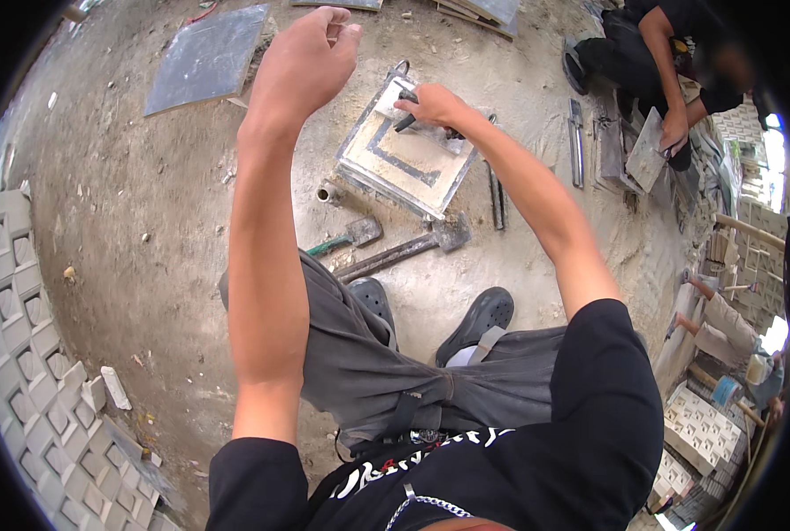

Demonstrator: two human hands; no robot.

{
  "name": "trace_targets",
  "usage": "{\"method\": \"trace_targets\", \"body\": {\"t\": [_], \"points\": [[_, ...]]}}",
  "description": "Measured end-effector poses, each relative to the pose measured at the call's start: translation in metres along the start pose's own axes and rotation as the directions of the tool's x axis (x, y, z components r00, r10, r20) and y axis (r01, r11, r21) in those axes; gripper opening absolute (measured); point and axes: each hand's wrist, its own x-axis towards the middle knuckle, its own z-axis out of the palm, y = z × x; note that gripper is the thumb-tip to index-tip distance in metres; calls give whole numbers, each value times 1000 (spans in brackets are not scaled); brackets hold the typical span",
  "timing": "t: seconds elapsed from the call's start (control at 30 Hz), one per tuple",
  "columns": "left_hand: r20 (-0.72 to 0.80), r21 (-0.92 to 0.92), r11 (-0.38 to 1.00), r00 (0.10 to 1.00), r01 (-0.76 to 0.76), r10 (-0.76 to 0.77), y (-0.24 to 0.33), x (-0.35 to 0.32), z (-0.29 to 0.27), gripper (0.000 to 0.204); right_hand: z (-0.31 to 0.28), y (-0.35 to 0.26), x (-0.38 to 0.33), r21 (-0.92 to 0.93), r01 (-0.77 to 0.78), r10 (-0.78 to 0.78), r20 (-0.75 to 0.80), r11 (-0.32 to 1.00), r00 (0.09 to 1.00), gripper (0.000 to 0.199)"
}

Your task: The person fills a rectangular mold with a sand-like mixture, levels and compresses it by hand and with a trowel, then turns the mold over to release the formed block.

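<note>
My left hand is raised above the ground, to the left of a square metal mold. Its fingers are loosely bent with a gap by the thumb, and I see nothing in them. Over the far part of the mold, my right hand is closed around the black handle of a flat, pale-dusted tool, possibly a trowel; the hand hides part of it. Light powder covers the mold's top, where a dark angular strip shows. A metal ring handle sticks out at the mold's far corner.
Before my feet lie a heavy hammer, a smaller green-handled hammer and a short pipe. Metal bars lie right of the mold. A co-worker crouches far right, holding a grey slab. Patterned blocks stand left.
</note>
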Motion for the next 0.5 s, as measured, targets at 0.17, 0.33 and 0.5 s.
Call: {"method": "trace_targets", "body": {"t": [0.17,0.33,0.5], "points": [[-32,-61,998,999,-1,-1,13,4,-3,35,-6,-8,-4,-96,12,-12,5,995,1000,62],[-19,-3,999,999,41,-41,13,4,-7,35,1,-14,-4,22,-93,93,-18,995,995,63],[-38,-56,997,998,44,-46,12,2,-14,36,0,-10,-6,-18,-35,34,-48,999,998,65]]}}
